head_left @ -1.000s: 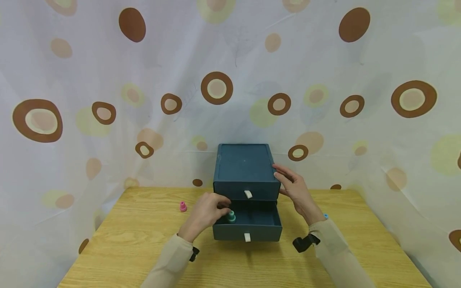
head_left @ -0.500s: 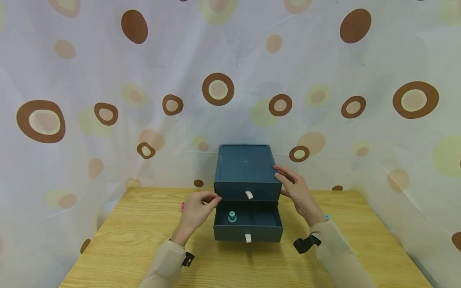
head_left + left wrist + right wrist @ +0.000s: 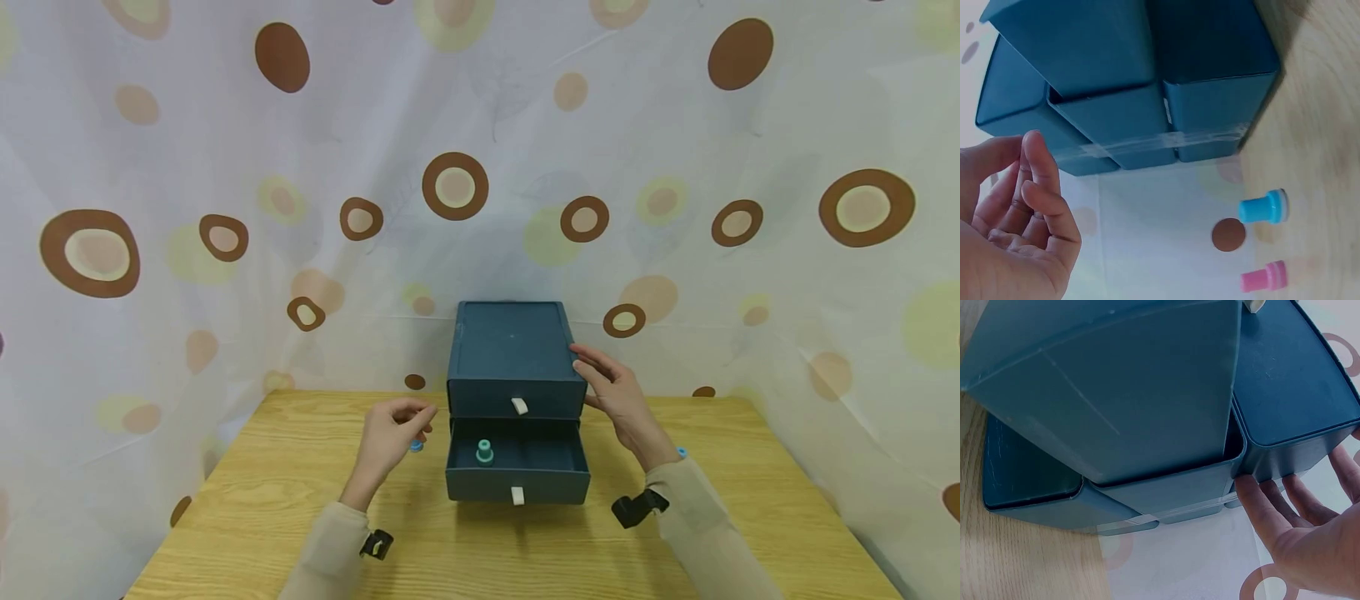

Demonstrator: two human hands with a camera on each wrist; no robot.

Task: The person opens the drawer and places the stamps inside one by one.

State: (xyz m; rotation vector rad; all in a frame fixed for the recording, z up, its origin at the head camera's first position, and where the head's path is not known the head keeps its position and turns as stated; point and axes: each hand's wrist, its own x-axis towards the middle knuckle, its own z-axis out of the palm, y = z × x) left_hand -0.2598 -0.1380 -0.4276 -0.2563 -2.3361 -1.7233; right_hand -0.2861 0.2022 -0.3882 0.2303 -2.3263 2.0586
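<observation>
In the head view a dark blue drawer cabinet (image 3: pixel 513 342) stands at the back of the table. The drawer (image 3: pixel 517 485) below its top one is pulled out, with a small teal peg-shaped piece (image 3: pixel 484 452) upright inside. My left hand (image 3: pixel 390 437) hovers left of the cabinet, fingers loosely bent and holding nothing. Close by it is a blue peg-shaped piece (image 3: pixel 416 446). The left wrist view shows this blue piece (image 3: pixel 1264 207) and a pink one (image 3: pixel 1264 277) on the table; the hand hides the pink one in the head view. My right hand (image 3: pixel 618 400) touches the cabinet's right side with its fingertips.
Another small blue piece (image 3: pixel 681 452) shows beside the right wrist on the wooden table (image 3: pixel 247 500). A patterned curtain (image 3: pixel 360 125) closes off the back and sides. White pull tabs (image 3: pixel 520 406) hang on the drawer fronts.
My left hand has moved left, out of the drawer and away from the teal piece, which stays in the drawer. My right hand keeps its place on the cabinet.
</observation>
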